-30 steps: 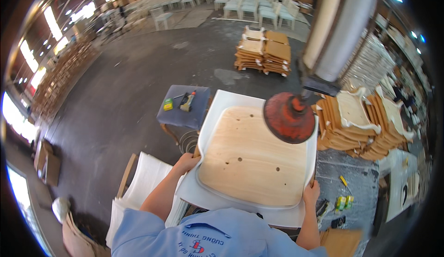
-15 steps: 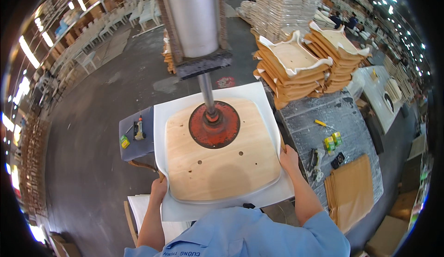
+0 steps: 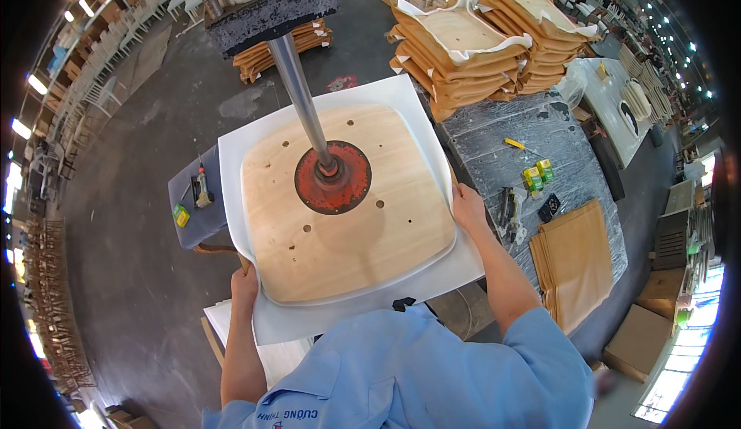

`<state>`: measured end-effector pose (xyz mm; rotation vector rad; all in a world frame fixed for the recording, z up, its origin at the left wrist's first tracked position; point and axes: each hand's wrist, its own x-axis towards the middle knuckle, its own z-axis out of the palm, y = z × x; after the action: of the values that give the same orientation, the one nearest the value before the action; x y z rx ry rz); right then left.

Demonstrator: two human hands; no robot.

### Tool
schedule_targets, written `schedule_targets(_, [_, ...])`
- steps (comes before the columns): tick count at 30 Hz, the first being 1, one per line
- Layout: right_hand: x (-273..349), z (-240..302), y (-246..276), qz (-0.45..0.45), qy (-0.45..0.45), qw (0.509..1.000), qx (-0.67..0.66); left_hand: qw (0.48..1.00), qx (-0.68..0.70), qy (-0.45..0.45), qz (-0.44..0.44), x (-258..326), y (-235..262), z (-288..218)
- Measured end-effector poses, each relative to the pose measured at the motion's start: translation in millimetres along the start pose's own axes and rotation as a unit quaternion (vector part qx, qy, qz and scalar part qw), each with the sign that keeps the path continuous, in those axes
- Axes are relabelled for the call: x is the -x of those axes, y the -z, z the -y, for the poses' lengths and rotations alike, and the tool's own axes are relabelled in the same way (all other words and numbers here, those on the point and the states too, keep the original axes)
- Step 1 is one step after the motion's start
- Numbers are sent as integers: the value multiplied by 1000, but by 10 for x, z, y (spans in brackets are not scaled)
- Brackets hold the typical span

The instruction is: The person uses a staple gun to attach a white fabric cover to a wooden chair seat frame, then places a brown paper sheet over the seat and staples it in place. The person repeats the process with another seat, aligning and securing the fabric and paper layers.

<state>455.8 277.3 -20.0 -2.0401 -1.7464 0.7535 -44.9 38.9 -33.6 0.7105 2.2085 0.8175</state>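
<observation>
A pale plywood seat panel (image 3: 340,255) with several holes lies on a white padding sheet (image 3: 417,294). A round red press plate (image 3: 343,197) on a steel rod (image 3: 297,93) is over the panel's middle; I cannot tell whether it touches the wood. My left hand (image 3: 244,284) is closed on the left edge of the layers, where a strip of brown covering (image 3: 245,263) shows. My right hand (image 3: 468,207) is closed round the opposite edge, its fingertips partly hidden. The layers' undersides are out of sight.
Brown-covered seat panels (image 3: 463,66) are stacked at far right. On the right-hand table (image 3: 494,132) are a yellow-handled tool (image 3: 515,144), green-yellow boxes (image 3: 534,179), a staple gun (image 3: 511,211) and brown sheets (image 3: 575,255). A blue-grey padded surface (image 3: 199,224) at left holds another tool (image 3: 202,188).
The press rod has extended and the red plate has come down closer to the panel. Both hands keep their grip on the edges. The whole view has shifted.
</observation>
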Motion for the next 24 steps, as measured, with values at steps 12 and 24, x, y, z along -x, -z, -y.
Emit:
schedule_targets(12, [12, -41, -23, -5, 45, 998, -34, 997, -68, -6, -21, -75, 32, 9])
schedule_targets(24, [70, 57, 61, -9, 101, 995, 6, 991, -59, 61, 102, 14, 297, -278])
